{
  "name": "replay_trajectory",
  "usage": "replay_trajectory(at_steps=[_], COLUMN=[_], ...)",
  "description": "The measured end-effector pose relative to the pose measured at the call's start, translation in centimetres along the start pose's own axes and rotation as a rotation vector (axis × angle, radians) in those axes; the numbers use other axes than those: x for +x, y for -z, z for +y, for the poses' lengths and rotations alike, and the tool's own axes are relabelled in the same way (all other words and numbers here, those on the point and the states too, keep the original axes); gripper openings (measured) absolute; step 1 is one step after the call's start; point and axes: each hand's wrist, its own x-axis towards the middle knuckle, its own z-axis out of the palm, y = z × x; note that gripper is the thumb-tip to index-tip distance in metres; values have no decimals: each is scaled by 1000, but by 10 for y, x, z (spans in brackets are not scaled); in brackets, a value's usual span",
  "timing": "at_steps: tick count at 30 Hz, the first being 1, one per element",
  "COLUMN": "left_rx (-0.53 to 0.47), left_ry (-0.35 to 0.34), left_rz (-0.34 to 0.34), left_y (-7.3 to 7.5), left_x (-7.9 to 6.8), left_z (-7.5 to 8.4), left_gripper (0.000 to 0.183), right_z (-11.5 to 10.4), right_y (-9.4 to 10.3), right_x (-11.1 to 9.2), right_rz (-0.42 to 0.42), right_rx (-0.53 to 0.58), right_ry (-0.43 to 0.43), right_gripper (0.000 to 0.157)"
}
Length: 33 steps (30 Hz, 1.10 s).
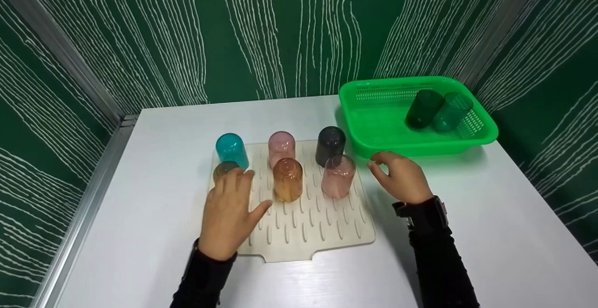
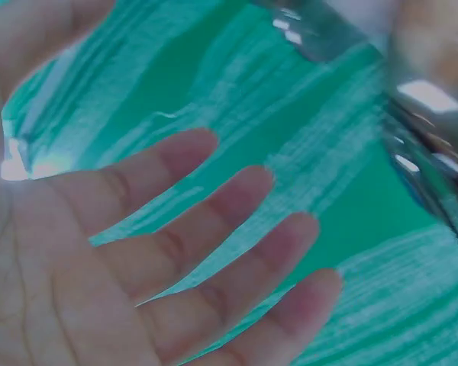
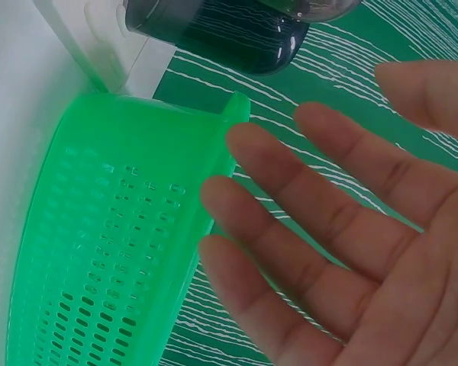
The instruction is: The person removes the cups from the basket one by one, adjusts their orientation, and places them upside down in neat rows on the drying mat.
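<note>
Several see-through tumblers stand upside down on a cream drying mat (image 1: 289, 247). The back row has a teal tumbler (image 1: 232, 150), a pink tumbler (image 1: 281, 148) and a black tumbler (image 1: 331, 145). In front are a greyish tumbler (image 1: 224, 170), an amber tumbler (image 1: 288, 181) and a pale pink tumbler (image 1: 338, 177). My left hand (image 1: 229, 212) is spread just in front of the greyish tumbler, partly hiding it; the left wrist view shows its palm bare. Between mat and basket hovers my right hand (image 1: 402, 177), fingers loosely extended, holding nothing.
A green plastic basket (image 1: 420, 148) with perforated sides sits at the back right. Inside it, a dark tumbler (image 1: 423, 107) and a teal-green tumbler (image 1: 452, 111) lean side by side. Patterned green walls (image 1: 299, 37) enclose the white table (image 1: 154, 168) at the back and sides.
</note>
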Motion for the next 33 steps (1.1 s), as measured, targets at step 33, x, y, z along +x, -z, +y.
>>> replay_trajectory(at_steps=[33], left_rx=[-83], left_ry=[-41], left_rz=[9], left_y=[-46], left_x=[20], left_z=[20], left_gripper=[50], right_z=[8], right_y=[16], right_x=[26], right_rz=[52], right_rx=[-26], right_ry=[125], right_gripper=[32])
